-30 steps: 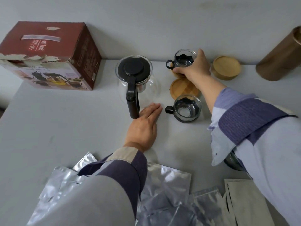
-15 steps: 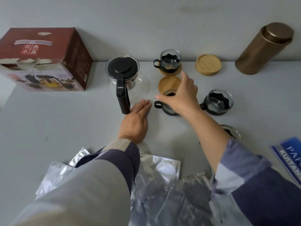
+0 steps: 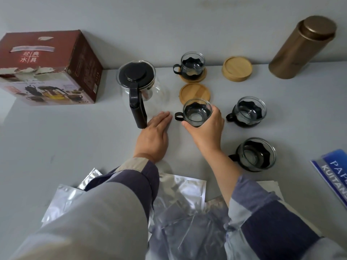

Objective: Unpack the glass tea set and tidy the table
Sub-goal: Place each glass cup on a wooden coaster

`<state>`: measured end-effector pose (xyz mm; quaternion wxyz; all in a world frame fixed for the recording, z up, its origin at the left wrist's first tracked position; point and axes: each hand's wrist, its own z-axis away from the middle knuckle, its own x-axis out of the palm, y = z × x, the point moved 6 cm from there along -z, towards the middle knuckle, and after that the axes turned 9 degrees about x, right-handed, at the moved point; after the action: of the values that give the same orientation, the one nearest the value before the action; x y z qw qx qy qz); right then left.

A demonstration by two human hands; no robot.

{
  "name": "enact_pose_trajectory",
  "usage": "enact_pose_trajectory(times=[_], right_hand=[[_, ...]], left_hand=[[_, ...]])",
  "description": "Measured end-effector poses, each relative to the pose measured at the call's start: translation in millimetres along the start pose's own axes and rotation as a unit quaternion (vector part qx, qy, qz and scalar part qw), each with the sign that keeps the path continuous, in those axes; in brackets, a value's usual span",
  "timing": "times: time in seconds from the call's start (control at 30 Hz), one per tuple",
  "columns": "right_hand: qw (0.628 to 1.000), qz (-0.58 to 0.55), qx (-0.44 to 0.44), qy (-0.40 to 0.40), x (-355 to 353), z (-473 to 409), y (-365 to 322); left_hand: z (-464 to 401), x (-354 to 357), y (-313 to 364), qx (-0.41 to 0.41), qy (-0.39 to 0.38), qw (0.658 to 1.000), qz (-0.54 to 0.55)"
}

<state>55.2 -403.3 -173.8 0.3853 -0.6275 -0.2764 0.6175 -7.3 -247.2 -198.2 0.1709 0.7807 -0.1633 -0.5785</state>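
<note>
Hidden or cut off: my sleeves cover much of the foil bags [image 3: 180, 209] at the near edge, so I cannot count them. A blue booklet [image 3: 336, 171] runs off the right edge; only part of its lettering reads. The box [image 3: 47, 68] is clipped at the left edge, its top torn. My fingers cover the near wall and base of the cup [image 3: 197, 112] I hold, so I cannot tell whether it rests on the table [image 3: 56, 137] or is just clear of it.

My right hand [image 3: 206, 130] is wrapped around that cup from the near side, thumb left, fingers right; its black handle points left. It sits just in front of a bare coaster [image 3: 195, 91], overlapping its near rim in this view. My left hand [image 3: 154, 136] lies flat, palm down, fingers together, holding nothing, fingertips just beside the teapot [image 3: 139, 85] handle.

Containers: the teapot is clear glass with its black lid on; nothing visible inside. All four cups look empty. The far cup [image 3: 191, 65] stands on its own coaster. A second cup [image 3: 247, 111] stands right of my hand, a third cup [image 3: 255, 153] nearer me, both directly on the table. A coaster stack [image 3: 236, 69] stands at the back; count unclear. A bronze tin [image 3: 304, 47], lid on, stands far right against the wall; contents not visible.
</note>
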Motion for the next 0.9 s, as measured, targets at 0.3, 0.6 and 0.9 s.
enact_pose_trajectory(times=[0.3,0.6,0.9], right_hand=[[1.000,-0.016,-0.005,-0.007,0.5,-32.9,-26.5],[0.999,0.019,0.035,-0.013,15.5,-64.4,-32.6],[0.998,0.045,0.037,-0.024,21.3,-63.6,-26.7]], left_hand=[[-0.2,-0.7,-0.9,-0.001,0.002,1.000,0.000],[-0.9,-2.8,0.1,0.004,0.002,1.000,0.014],[-2.1,-3.9,0.2,0.004,0.000,1.000,0.021]])
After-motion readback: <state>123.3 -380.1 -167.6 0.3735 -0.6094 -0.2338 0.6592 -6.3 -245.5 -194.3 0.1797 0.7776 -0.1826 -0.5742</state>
